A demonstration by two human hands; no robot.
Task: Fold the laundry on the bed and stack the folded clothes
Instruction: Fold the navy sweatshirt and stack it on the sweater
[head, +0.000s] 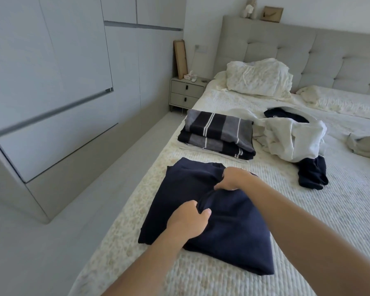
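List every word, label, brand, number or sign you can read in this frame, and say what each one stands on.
No readable words or numbers anywhere.
Brown box on the headboard ledge: a swoosh-shaped mark, no legible lettering.
Dark garment on the white laundry pile: a small pale mark, too small to read.
Small box on the nightstand: print too blurred to read.
Navy garment under both hands: no text visible.

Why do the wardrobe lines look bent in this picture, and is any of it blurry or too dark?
Head view: the wide-angle lens bows the wardrobe edges and the headboard towards the frame borders. Light is soft and even, without glare. Both hands, left hand and right hand, look reasonably sharp, while the navy garment they grip is so dark that its folds barely show.
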